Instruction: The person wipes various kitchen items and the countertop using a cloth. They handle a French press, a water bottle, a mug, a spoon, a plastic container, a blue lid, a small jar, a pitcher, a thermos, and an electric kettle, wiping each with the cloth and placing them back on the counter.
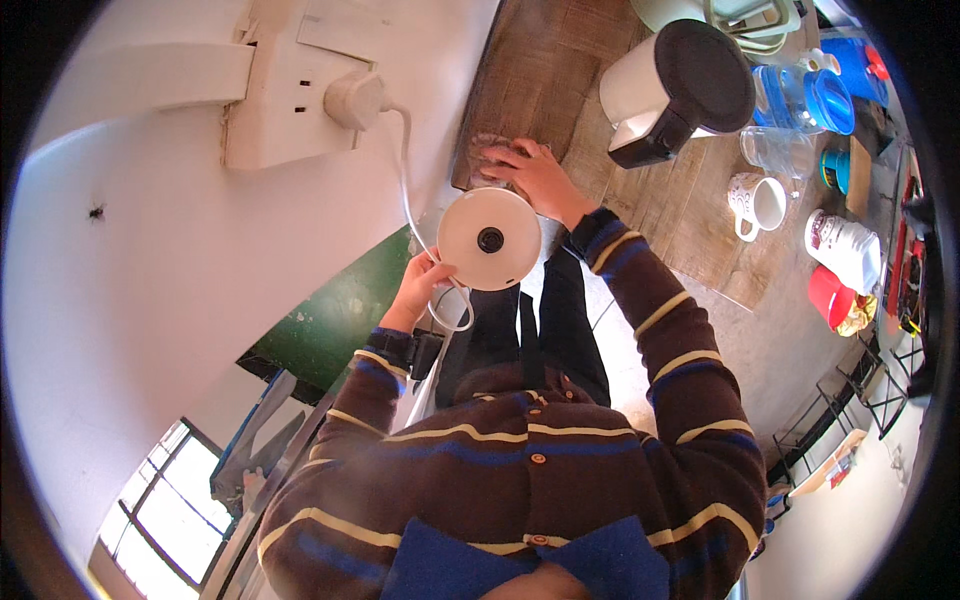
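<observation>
A round white electric kettle base (469, 217) with a black central connector is held by its rim in my left hand (420, 291). Its white power cord (406, 172) passes by my left fingers, loops below the base and runs up to a plug (352, 101) in the wall socket (281, 127). My right hand (541, 180) rests, fingers spread, on a crumpled cloth (486, 159) at the table's near left corner, just beyond the base. On the wooden tabletop (555, 82) to the right stands a white kettle (630, 94) with a black lid and handle.
To the right are a patterned mug (742, 196), a clear plastic container (776, 150), a blue-lidded jar (829, 101), a white tub (832, 240) and a red container (829, 296). A pale bowl (671, 11) stands behind the kettle. The wall (150, 285) closes off the left side.
</observation>
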Demonstrator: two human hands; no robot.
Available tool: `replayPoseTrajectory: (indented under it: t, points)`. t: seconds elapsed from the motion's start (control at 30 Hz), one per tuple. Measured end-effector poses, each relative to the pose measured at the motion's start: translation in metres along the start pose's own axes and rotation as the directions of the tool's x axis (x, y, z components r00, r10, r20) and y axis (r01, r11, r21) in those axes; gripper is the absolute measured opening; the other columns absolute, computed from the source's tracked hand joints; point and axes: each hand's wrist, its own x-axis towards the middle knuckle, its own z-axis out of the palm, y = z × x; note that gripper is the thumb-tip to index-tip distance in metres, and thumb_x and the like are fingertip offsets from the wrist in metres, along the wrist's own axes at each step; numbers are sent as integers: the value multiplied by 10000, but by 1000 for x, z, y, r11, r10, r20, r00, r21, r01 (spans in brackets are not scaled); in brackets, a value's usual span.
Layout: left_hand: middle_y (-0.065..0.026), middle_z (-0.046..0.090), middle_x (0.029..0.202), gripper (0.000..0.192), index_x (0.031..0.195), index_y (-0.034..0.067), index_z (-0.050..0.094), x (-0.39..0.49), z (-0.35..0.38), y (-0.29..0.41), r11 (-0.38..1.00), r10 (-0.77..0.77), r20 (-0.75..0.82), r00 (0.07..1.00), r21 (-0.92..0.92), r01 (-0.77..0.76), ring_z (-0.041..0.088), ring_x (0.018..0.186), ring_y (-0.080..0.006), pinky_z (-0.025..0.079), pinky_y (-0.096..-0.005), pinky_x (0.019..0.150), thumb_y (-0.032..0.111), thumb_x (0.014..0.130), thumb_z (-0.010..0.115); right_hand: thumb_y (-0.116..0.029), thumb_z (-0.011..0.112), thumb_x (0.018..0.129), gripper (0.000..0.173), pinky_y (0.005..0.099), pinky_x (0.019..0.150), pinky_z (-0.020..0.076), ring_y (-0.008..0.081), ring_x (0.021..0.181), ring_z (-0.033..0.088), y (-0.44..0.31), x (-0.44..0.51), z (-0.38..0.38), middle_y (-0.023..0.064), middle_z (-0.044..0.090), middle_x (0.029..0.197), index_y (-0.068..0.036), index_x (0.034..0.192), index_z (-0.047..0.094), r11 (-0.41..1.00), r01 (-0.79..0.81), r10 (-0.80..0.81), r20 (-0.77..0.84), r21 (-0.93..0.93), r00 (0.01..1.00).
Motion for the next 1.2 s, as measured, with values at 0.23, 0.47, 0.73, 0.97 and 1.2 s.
replayPoseTrajectory:
  t: [0.23, 0.47, 0.73, 0.97, 1.2]
  points:
    - [-82, 677, 1012, 337, 1212, -17, 559, 12, 30, -6, 986, 28, -40, 999, -166, -34, 681, 862, -171, 564, -306, 787, 69, 887, 576, 2, 595, 804, 485, 429, 1035, 409, 313, 1217, 477, 20, -74, -30, -34, 527, 1412, -194, 1246, 636, 987, -162, 157, -152, -19, 976]
    - [-57, 667, 1039, 195, 1141, 62, 569, 59, 77, -10, 965, 98, -100, 990, -234, -119, 662, 943, -168, 555, -348, 875, 127, 959, 591, -23, 595, 787, 525, 444, 1004, 419, 307, 1196, 485, 48, -146, -65, -63, 498, 1431, -204, 1279, 623, 871, -476, 396, -401, -122, 826]
    - [-48, 665, 1029, 139, 1070, 78, 585, 92, 101, 2, 954, 107, -196, 975, -256, -156, 648, 958, -164, 547, -322, 852, 154, 959, 618, -54, 617, 777, 548, 457, 991, 424, 360, 1160, 476, 58, -203, -69, -8, 480, 1436, -203, 1304, 617, 584, -801, 632, -546, -131, 550]
    - [-70, 669, 1021, 285, 1099, -8, 564, 112, 100, -4, 965, 260, -235, 937, 41, -258, 677, 903, -172, 553, -305, 825, 205, 944, 673, -48, 631, 734, 569, 463, 965, 438, 386, 1122, 468, 10, -229, -45, 30, 503, 1357, -192, 1285, 625, 659, -752, 643, -502, -22, 578]
    - [-187, 674, 988, 672, 1229, -89, 423, 132, 81, -23, 807, 471, -356, 807, 543, -232, 681, 893, -245, 534, -330, 773, 371, 864, 752, -57, 666, 698, 449, 437, 875, 495, 361, 1055, 531, -35, -232, -34, 41, 583, 1223, -156, 1134, 710, 722, -688, 657, -390, 79, 645]
